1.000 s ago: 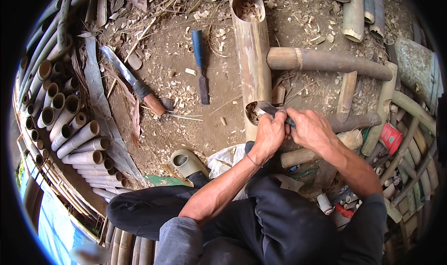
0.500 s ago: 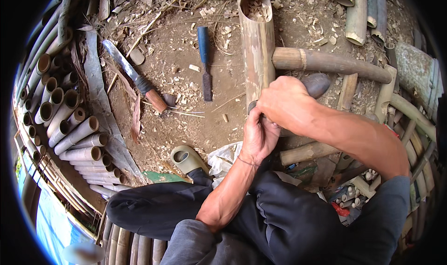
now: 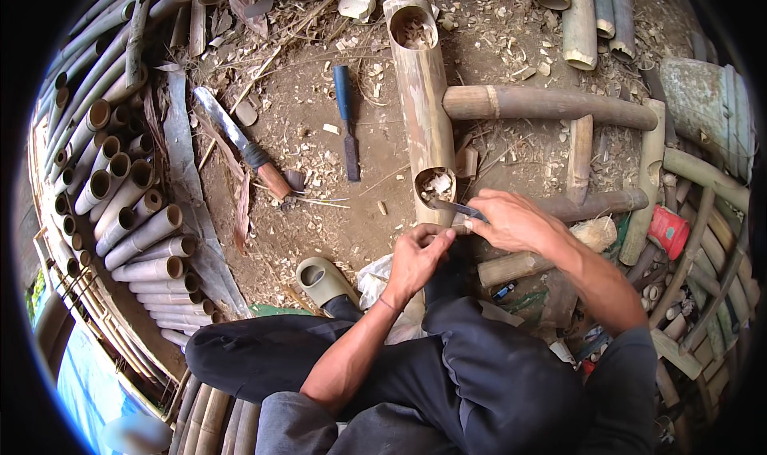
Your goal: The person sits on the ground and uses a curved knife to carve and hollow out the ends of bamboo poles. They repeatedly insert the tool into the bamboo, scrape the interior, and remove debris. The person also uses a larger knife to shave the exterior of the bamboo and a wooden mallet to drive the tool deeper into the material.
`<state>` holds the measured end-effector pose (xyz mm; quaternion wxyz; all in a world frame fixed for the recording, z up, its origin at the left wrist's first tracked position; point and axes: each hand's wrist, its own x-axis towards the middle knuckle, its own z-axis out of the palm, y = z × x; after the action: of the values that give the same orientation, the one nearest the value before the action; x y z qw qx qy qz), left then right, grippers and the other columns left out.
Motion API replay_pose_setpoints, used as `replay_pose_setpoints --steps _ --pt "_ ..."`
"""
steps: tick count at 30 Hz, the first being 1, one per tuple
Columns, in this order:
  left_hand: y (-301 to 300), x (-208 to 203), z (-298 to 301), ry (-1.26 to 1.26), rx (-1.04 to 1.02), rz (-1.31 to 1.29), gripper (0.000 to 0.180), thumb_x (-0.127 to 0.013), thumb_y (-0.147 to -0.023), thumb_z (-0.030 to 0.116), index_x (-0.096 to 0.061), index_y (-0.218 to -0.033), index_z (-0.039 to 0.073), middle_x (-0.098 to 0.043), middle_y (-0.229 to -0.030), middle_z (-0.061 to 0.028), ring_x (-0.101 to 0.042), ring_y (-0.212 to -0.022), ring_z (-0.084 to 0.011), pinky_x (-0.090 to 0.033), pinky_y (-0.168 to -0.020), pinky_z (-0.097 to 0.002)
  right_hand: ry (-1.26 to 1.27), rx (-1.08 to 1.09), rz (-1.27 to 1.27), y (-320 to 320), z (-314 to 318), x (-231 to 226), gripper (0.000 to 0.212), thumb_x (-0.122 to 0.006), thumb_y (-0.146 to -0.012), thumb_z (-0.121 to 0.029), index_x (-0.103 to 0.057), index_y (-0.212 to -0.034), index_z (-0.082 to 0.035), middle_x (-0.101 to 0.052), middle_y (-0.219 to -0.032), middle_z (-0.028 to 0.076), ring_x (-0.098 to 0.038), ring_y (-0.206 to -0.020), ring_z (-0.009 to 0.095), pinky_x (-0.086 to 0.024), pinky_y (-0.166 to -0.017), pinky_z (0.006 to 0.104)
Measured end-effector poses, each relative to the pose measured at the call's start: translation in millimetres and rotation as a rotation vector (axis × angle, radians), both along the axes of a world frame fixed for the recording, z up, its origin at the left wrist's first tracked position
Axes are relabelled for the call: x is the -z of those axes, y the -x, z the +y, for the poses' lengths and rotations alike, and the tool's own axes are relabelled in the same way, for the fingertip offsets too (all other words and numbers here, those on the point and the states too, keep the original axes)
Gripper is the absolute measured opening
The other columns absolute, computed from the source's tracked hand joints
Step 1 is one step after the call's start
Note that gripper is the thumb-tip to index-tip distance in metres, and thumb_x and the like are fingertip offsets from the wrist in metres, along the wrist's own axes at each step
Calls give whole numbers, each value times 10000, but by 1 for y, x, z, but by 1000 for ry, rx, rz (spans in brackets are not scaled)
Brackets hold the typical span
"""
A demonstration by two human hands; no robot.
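A thick bamboo pole (image 3: pixel 431 127) lies lengthwise before me, with an opening cut near each end. Wood chips (image 3: pixel 439 185) sit in the nearer opening. My right hand (image 3: pixel 515 225) is closed round a narrow knife (image 3: pixel 459 208), its blade reaching over the near rim of that opening. By the pole's near end my left hand (image 3: pixel 419 262) is closed, thumb and fingers pressed together; whatever lies between them is hidden. A bamboo crosspiece (image 3: pixel 551 105) joins the pole from the right, and a second rail (image 3: pixel 595 206) runs beyond my right hand.
Left of the pole lie a blue-handled chisel (image 3: pixel 347 127) and a large knife (image 3: pixel 240 142) on chip-strewn soil. Cut bamboo tubes (image 3: pixel 148 235) are stacked at far left. A red container (image 3: pixel 668 231) and a grey bucket (image 3: pixel 707 107) stand at right.
My hands have drawn apart, the right one moving right and nearer to me with the knife. The pole's near opening, covered before, now shows. The whole view has shifted a little.
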<state>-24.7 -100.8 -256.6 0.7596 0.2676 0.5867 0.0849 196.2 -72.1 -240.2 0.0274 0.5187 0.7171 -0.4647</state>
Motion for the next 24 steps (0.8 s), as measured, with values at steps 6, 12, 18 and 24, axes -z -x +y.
replay_pose_setpoints --steps 6,12,18,24 --pt "12 62 -38 -331 -130 104 1005 -812 -757 467 -320 -1415 -112 -502 -1336 -245 -494 -1257 -315 -378 -1075 -402 515 980 410 8 -32 -20 354 -591 -979 -312 -505 -1128 -3 -581 -679 63 -601 -493 153 -479 -457 299" --pt "10 79 -37 -199 -183 -124 1030 -822 -742 480 -310 -1453 -61 -499 -1354 -212 -491 -1258 -272 -384 -1070 -375 940 753 463 4 -22 10 416 -626 -954 -328 -504 -1182 -2 -571 -707 56 -589 -463 159 -504 -415 284" --pt "12 88 -42 -152 -228 -149 961 -803 -784 456 -328 -1451 -48 -512 -1328 -189 -498 -1240 -248 -400 -1055 -360 1056 677 373 14 -13 19 452 -627 -949 -311 -504 -1231 19 -560 -709 68 -590 -469 168 -499 -414 295" --pt "6 88 -41 -76 -305 -80 962 -805 -779 470 -342 -1440 -55 -549 -1279 -184 -549 -1176 -242 -459 -989 -337 1030 692 370 20 -9 22 388 -628 -948 -298 -516 -1141 20 -556 -699 69 -582 -470 165 -489 -409 305"
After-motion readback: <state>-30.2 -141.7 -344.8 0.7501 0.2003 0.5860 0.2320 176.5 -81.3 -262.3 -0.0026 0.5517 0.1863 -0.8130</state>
